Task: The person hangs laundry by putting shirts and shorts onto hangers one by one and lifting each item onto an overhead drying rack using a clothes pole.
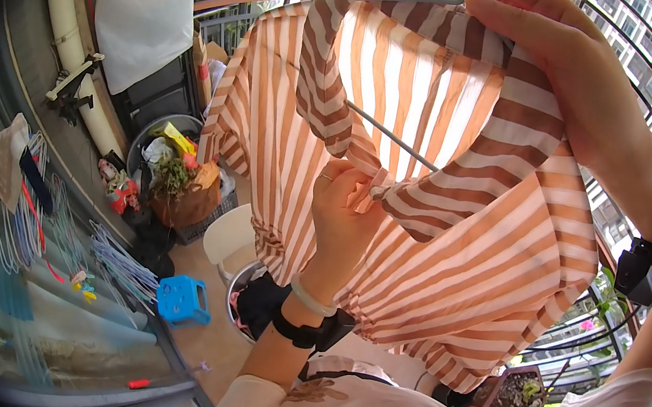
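Note:
A brown-and-white striped shirt [450, 285] hangs spread on a grey hanger [393, 137], whose bar shows through the open neck. High at the right, my right hand [546, 46] is closed around the hanger's neck near the hook, beside the collar. My left hand [349, 203] pinches the shirt's front edge below the collar, its fingers pressed together on the cloth. Both wrists carry black devices. Light comes through the shirt's back from behind.
Bundled hangers [122, 264] hang at the left. A blue stool [184, 300], a white chair [228, 234] and a metal basin [233, 292] with dark cloth stand below. A full bin [156, 123] is farther back. Window bars and a potted plant [516, 399] line the right.

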Demonstrator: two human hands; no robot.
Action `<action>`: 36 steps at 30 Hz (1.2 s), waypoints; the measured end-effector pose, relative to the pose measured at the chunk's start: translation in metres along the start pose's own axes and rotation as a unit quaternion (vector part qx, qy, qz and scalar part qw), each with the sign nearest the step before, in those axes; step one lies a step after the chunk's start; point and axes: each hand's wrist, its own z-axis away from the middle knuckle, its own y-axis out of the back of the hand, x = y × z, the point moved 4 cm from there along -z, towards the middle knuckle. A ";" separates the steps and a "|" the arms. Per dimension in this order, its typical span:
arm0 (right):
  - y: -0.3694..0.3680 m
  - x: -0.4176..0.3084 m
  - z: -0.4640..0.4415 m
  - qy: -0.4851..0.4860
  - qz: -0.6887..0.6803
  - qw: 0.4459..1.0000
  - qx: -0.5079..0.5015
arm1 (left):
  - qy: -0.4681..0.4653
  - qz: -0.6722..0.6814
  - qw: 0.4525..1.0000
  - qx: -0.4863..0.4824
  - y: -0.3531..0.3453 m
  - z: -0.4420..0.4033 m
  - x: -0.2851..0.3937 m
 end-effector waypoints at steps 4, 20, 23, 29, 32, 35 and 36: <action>0.013 0.017 -0.002 0.067 -0.056 0.996 0.017 | 0.029 0.047 0.998 -0.016 -0.007 -0.001 0.001; 0.058 0.062 0.004 0.090 -0.048 0.991 0.085 | 0.238 0.235 0.941 -0.048 0.011 0.015 -0.026; 0.059 0.067 0.005 0.093 -0.041 0.991 0.083 | 0.281 0.200 0.936 -0.076 0.014 0.019 -0.028; 0.064 0.076 0.008 0.094 -0.004 0.992 0.082 | 0.147 0.030 0.986 -0.075 0.015 0.027 -0.027; 0.067 0.081 0.008 0.101 0.019 0.992 0.072 | 0.088 -0.024 0.993 -0.080 0.014 0.025 -0.018; 0.071 0.085 0.009 0.093 0.033 0.992 0.074 | -0.080 -0.195 0.973 -0.093 0.012 0.022 0.005; 0.072 0.087 0.009 0.090 0.035 0.993 0.066 | -0.094 -0.201 0.971 -0.089 0.011 0.023 0.004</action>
